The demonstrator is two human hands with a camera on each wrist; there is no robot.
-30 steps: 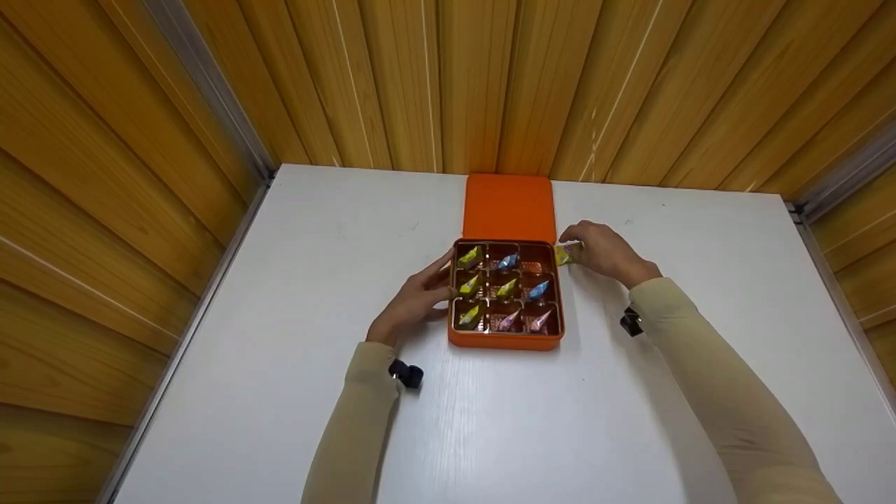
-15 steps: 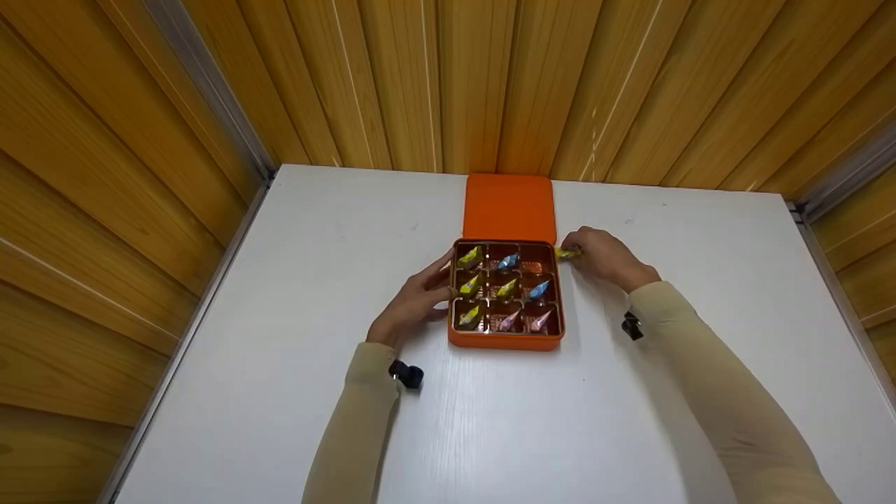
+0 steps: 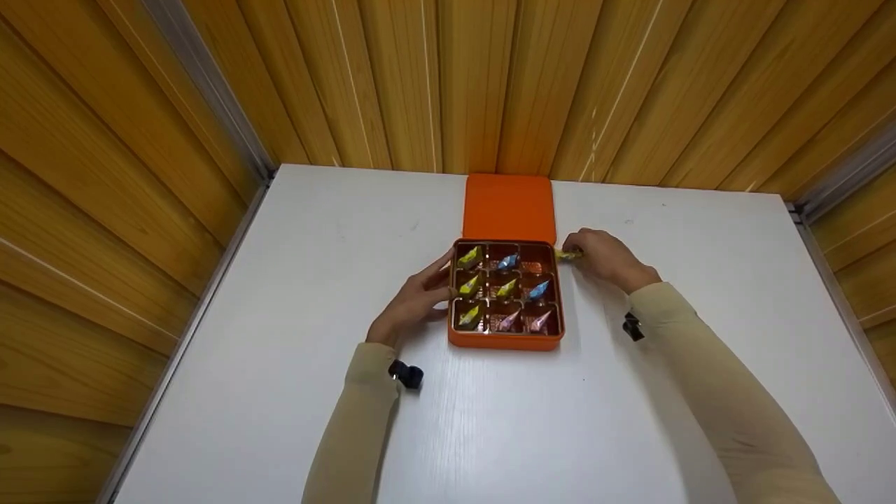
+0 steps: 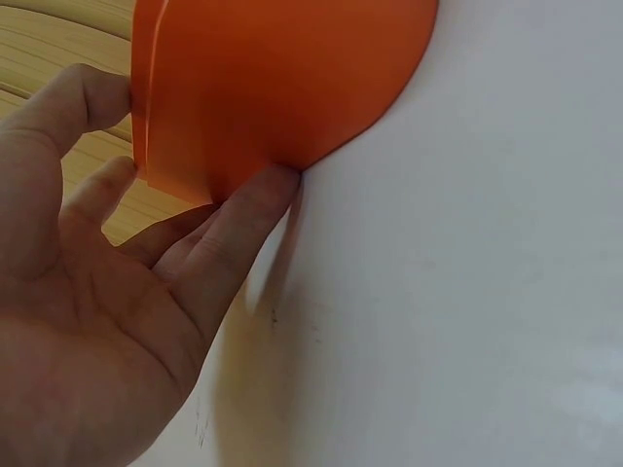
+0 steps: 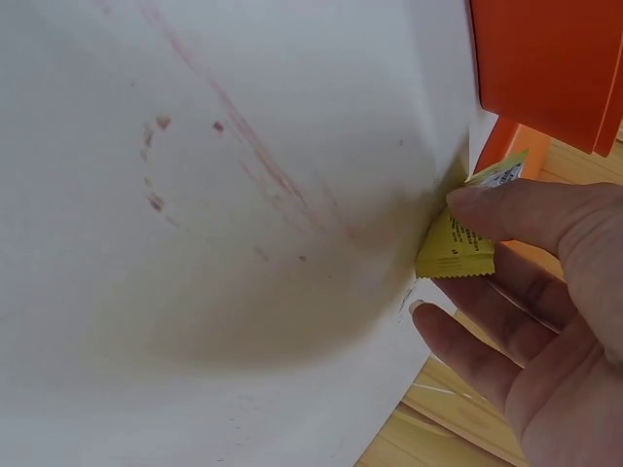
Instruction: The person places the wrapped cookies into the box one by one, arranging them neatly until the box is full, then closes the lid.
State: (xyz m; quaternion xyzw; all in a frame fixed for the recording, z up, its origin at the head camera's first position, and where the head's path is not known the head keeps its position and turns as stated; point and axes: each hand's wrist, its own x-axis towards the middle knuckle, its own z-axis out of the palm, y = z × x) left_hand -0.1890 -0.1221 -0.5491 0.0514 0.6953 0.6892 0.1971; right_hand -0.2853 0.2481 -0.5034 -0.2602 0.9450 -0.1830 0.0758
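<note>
An orange box with a brown divided insert sits on the white table. Yellow, blue and pink wrapped sweets stand tilted in its compartments; the back-right compartment shows only its floor. My left hand rests against the box's left wall, its fingers fairly straight and the tips touching the orange side. Just right of the box's back-right corner, my right hand pinches a small yellow wrapped sweet between thumb and fingers. The sweet's wrapper has a zigzag end and printed text; part of it is hidden by the thumb.
The orange lid lies flat behind the box, up by the wooden panel wall. White table surface stretches in front and to both sides. Black wrist devices sit on both cuffs.
My right hand has shifted slightly toward me, and the yellow sweet in it has turned, showing a narrower side. The left hand and the box have stayed in place.
</note>
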